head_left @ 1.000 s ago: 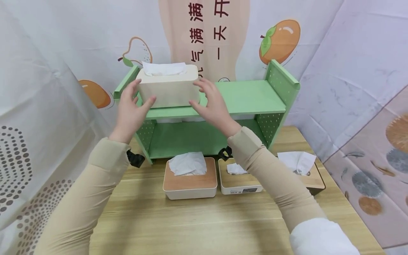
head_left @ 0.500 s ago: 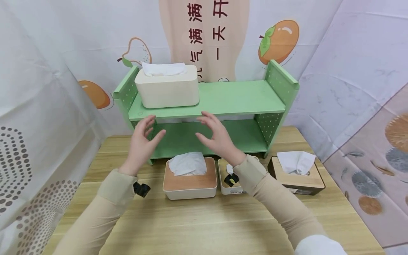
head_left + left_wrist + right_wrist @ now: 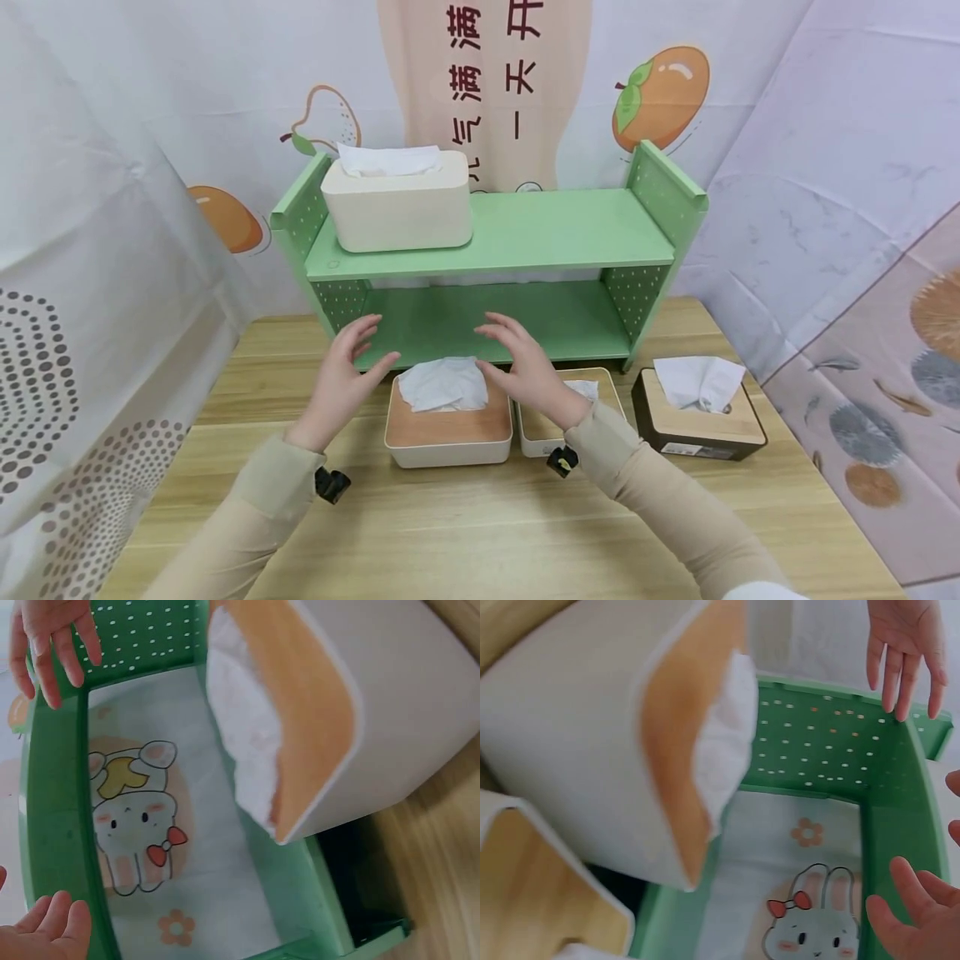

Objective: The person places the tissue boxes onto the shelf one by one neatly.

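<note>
Both hands are raised in front of the green shelf with nothing in them, fingers spread and gently bent. My left hand (image 3: 341, 379) is at the left of a white tissue box with a brown wooden lid (image 3: 450, 429). Over that box's right side reaches my right hand (image 3: 531, 371), overlapping the lid's corner in the head view. White tissue sticks up from the slot. Both wrist views show this box (image 3: 405, 697) large and close, with fingers (image 3: 907, 907) of the hands apart from it. A cream tissue box (image 3: 397, 217) stands on the shelf's upper left.
The green two-tier shelf (image 3: 570, 229) stands at the back of the wooden table (image 3: 465, 533). A smaller light-wood-lidded tissue box (image 3: 540, 429) is partly behind the right forearm. Farther right sits a dark tissue box (image 3: 742, 429) with a wooden lid. Printed cloth hangs behind.
Both hands have left the cream tissue box on the upper shelf and come down toward the brown-lidded tissue box. The cream box stays in place.
</note>
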A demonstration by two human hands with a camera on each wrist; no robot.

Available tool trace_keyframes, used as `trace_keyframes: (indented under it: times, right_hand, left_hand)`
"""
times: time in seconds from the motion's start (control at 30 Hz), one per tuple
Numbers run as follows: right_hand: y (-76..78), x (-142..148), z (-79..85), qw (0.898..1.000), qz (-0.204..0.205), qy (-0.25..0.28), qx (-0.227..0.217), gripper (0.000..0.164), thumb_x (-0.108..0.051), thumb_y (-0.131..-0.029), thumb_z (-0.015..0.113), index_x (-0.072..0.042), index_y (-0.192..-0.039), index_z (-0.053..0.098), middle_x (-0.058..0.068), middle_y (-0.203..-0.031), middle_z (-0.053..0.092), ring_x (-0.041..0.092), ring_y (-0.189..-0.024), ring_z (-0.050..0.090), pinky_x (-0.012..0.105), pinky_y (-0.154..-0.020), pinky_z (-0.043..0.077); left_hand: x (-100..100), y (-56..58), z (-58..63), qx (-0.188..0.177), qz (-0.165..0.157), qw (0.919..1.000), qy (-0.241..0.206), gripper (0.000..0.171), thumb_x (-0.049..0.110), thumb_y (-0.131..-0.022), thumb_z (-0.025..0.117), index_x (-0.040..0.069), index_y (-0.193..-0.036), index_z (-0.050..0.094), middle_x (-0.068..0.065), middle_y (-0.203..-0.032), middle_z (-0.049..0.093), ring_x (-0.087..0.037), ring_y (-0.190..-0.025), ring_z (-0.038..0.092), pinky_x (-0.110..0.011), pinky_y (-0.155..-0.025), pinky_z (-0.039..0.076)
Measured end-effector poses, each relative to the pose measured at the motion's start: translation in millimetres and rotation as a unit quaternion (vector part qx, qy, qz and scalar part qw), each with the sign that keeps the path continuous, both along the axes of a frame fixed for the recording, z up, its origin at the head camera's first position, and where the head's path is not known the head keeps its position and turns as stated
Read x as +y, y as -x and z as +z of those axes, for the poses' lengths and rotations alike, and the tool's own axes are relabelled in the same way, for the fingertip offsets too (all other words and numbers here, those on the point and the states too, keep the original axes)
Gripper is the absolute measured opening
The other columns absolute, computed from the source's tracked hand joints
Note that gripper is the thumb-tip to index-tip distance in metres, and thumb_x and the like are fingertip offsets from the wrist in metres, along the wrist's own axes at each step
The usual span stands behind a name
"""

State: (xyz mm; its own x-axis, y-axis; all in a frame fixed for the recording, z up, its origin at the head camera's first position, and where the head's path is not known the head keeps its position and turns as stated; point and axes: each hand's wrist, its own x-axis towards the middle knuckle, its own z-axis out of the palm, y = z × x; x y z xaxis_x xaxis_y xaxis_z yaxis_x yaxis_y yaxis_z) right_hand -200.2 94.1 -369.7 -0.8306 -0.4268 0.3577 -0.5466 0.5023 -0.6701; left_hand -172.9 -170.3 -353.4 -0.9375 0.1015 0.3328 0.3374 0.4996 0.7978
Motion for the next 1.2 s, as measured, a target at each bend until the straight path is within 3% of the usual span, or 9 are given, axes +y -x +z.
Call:
trace_keyframes:
  times: [0.1, 0.27, 0.33, 0.47, 0.8, 1.03, 1.2]
  right_hand:
    - [-2.8, 4, -7.9, 1.0, 0.003, -0.013, -0.019, 0.043, -0.016, -0.09, 0.065, -0.007, -0.131, 0.053, 0.013, -0.149, 0.034, 0.033, -0.132, 0.041, 0.046, -0.095, 0.046]
    - [-7.3, 13, -20.5, 0.999, 0.003, -0.041, -0.022, 0.044, -0.018, -0.091, 0.063, -0.007, -0.132, 0.051, 0.015, -0.15, 0.032, 0.033, -0.113, 0.056, 0.04, -0.074, 0.048]
    - [-8.4, 17, -25.0, 0.998, -0.002, -0.053, -0.019, 0.045, -0.018, -0.091, 0.064, -0.008, -0.132, 0.051, 0.015, -0.149, 0.033, 0.033, -0.111, 0.057, 0.042, -0.08, 0.05]
    - [-10.1, 25, -32.0, 0.997, -0.008, -0.073, -0.012, 0.047, -0.019, -0.089, 0.067, -0.009, -0.132, 0.052, 0.017, -0.148, 0.034, 0.037, -0.128, 0.045, 0.051, -0.097, 0.044]
    - [-17.9, 36, -47.2, 0.993, 0.004, -0.118, 0.008, 0.06, -0.033, -0.085, 0.07, -0.013, -0.138, 0.049, 0.021, -0.149, 0.032, 0.041, -0.136, 0.03, 0.058, -0.099, 0.04]
    - [-22.3, 39, -58.0, 0.993, -0.001, -0.119, -0.016, 0.063, -0.037, -0.085, 0.069, -0.014, -0.14, 0.047, 0.02, -0.151, 0.028, 0.045, -0.138, 0.023, 0.063, -0.11, 0.016]
    - [-24.9, 34, -66.5, 0.988, -0.006, -0.152, -0.018, 0.068, -0.045, -0.082, 0.07, -0.015, -0.139, 0.048, 0.022, -0.151, 0.027, 0.045, -0.136, 0.023, 0.067, -0.103, 0.017]
  left_hand:
    - [-2, -2.6, -7.2, -0.013, -0.001, 0.9999, 0.008, 0.056, 0.016, -0.09, 0.065, 0.002, -0.139, 0.041, -0.018, -0.145, 0.038, -0.035, -0.133, 0.038, -0.047, -0.109, 0.034]
    - [-7, -6.3, -22.0, -0.026, -0.004, 0.9994, 0.02, 0.058, 0.016, -0.089, 0.066, 0.002, -0.139, 0.041, -0.02, -0.146, 0.035, -0.037, -0.132, 0.038, -0.051, -0.106, 0.036]
    - [-9, -7.3, -28.7, -0.024, -0.005, 0.9992, 0.032, 0.059, 0.014, -0.088, 0.067, 0.002, -0.139, 0.041, -0.021, -0.146, 0.034, -0.039, -0.131, 0.038, -0.053, -0.103, 0.039]
    - [-14, -10.2, -42.2, -0.025, -0.007, 0.9978, 0.06, 0.062, 0.011, -0.086, 0.069, -0.001, -0.139, 0.04, -0.025, -0.145, 0.032, -0.042, -0.129, 0.037, -0.055, -0.099, 0.041]
    - [-22, -20.1, -64.9, -0.058, -0.004, 0.9957, 0.073, 0.066, 0.012, -0.085, 0.071, -0.003, -0.14, 0.038, -0.031, -0.147, 0.022, -0.048, -0.13, 0.033, -0.057, -0.097, 0.041]
    - [-22, -23.5, -76.4, -0.081, -0.006, 0.9939, 0.074, 0.067, 0.013, -0.084, 0.072, 0.001, -0.141, 0.038, -0.031, -0.147, 0.02, -0.051, -0.126, 0.038, -0.058, -0.098, 0.04]
    - [-20, -26.3, -85.0, -0.104, -0.019, 0.9918, 0.071, 0.072, 0.018, -0.084, 0.073, 0.005, -0.144, 0.036, -0.03, -0.149, 0.017, -0.054, -0.124, 0.04, -0.058, -0.099, 0.039]
